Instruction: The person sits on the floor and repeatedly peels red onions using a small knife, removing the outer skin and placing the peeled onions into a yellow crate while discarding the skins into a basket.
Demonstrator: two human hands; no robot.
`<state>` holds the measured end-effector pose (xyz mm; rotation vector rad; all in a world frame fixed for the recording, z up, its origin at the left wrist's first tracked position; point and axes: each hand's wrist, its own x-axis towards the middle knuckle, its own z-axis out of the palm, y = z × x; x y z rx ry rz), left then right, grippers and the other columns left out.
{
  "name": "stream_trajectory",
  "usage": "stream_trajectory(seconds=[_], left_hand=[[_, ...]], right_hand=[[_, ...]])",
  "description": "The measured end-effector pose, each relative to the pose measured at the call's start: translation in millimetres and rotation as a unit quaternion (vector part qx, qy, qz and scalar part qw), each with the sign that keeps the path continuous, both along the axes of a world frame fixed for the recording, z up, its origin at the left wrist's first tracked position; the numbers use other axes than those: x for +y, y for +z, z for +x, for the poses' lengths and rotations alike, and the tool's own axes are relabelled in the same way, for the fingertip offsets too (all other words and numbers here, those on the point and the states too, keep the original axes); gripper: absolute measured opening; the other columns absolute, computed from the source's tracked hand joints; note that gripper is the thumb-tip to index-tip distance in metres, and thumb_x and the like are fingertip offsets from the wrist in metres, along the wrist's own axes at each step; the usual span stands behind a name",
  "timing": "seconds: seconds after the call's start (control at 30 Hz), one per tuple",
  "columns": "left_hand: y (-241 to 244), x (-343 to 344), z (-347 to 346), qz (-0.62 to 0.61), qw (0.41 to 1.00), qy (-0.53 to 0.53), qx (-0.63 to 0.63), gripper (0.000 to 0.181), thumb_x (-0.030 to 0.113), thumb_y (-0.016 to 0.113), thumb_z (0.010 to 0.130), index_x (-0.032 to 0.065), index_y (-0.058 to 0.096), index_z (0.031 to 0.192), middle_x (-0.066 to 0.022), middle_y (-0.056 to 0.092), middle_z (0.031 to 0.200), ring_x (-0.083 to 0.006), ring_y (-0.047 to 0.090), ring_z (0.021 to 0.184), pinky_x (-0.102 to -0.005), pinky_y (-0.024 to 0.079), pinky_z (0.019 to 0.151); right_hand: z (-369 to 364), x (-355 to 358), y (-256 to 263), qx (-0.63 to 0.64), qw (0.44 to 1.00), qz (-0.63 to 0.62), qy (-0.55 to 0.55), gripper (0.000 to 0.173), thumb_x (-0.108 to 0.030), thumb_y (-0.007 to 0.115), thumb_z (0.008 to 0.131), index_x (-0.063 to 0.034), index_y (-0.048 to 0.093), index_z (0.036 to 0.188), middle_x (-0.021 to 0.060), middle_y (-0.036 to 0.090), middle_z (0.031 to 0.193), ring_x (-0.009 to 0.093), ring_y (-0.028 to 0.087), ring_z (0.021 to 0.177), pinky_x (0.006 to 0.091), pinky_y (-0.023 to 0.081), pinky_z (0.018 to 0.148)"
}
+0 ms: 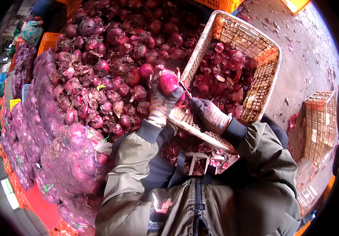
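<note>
My gloved left hand (163,98) grips a red onion (168,83), its glossy pink-purple side showing and loose papery skin at its top. In my gloved right hand (210,114) is a small knife (186,90), its blade pointing up and left towards the onion's right side. Whether the blade touches the onion I cannot tell. Below and to the right of the onion, a dirty white plastic crate (271,88) holds loose onion skins (221,76). A large heap of red onions (122,67) with dry skins lies beyond and left of my left hand.
Mesh sacks of onions (69,159) are stacked at the left. Another plastic crate (315,126) stands on the skin-littered floor (305,59) at the right. Orange crates (49,41) are near the heap's far edges. A person (31,32) is at the upper left.
</note>
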<state>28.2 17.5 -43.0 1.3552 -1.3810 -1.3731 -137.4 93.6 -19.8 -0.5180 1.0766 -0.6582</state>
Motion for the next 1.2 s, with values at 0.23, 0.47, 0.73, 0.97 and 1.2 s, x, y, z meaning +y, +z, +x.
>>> stream_trajectory(seconds=[0.23, 0.47, 0.73, 0.97, 1.2], left_hand=[[-30.9, -6.1, -6.3, -0.148, 0.986, 0.001, -0.073, 0.09, 0.034, 0.077, 0.07, 0.0101, 0.024, 0.139, -0.0122, 0.041, 0.125, -0.0228, 0.047, 0.11, -0.0347, 0.044, 0.091], [-26.6, 3.4, -25.6, -0.199, 0.971, -0.04, -0.129, 0.091, 0.022, 0.081, 0.062, 0.0092, 0.03, 0.137, -0.0142, 0.036, 0.132, -0.0243, 0.042, 0.118, -0.0357, 0.039, 0.099], [-25.8, -19.0, -8.4, 0.021, 0.996, -0.069, 0.062, 0.094, 0.019, 0.085, 0.061, 0.0147, 0.028, 0.136, -0.007, 0.038, 0.129, -0.0198, 0.045, 0.11, -0.0322, 0.046, 0.091], [9.1, -21.2, -3.9, 0.073, 0.971, -0.173, 0.149, 0.108, 0.017, 0.089, 0.056, 0.0215, 0.02, 0.139, -0.0054, 0.037, 0.128, -0.0185, 0.046, 0.108, -0.034, 0.048, 0.09], [-13.7, -19.0, -2.2, -0.148, 0.973, -0.174, 0.044, 0.113, 0.021, 0.09, 0.049, 0.0155, 0.021, 0.138, -0.0069, 0.041, 0.123, -0.0201, 0.048, 0.107, -0.0359, 0.047, 0.09]], right_hand=[[7.1, 3.9, -0.4, -0.075, 0.997, 0.005, -0.035, 0.04, -0.05, 0.044, 0.092, -0.011, 0.047, 0.086, 0.0019, 0.046, 0.06, 0.013, 0.043, 0.045, 0.0286, 0.035, 0.036], [13.0, 0.2, -39.6, 0.015, 1.0, -0.003, -0.014, 0.048, -0.057, 0.042, 0.089, -0.0089, 0.047, 0.09, 0.0023, 0.044, 0.058, 0.013, 0.041, 0.043, 0.0292, 0.035, 0.036], [4.5, -16.1, -41.6, 0.312, 0.786, -0.515, 0.144, 0.038, -0.016, 0.067, 0.07, 0.0011, 0.047, 0.099, 0.0148, 0.054, 0.072, 0.035, 0.056, 0.067, 0.0408, 0.047, 0.06], [-11.9, -18.1, -1.3, 0.285, 0.814, -0.442, 0.248, 0.053, -0.013, 0.073, 0.058, 0.0005, 0.047, 0.102, 0.013, 0.057, 0.079, 0.037, 0.056, 0.073, 0.0428, 0.046, 0.066], [-14.6, -6.5, -5.4, 0.219, 0.821, -0.512, 0.129, 0.03, -0.004, 0.058, 0.075, 0.0013, 0.05, 0.103, 0.0071, 0.051, 0.059, 0.019, 0.055, 0.051, 0.0348, 0.045, 0.045]])
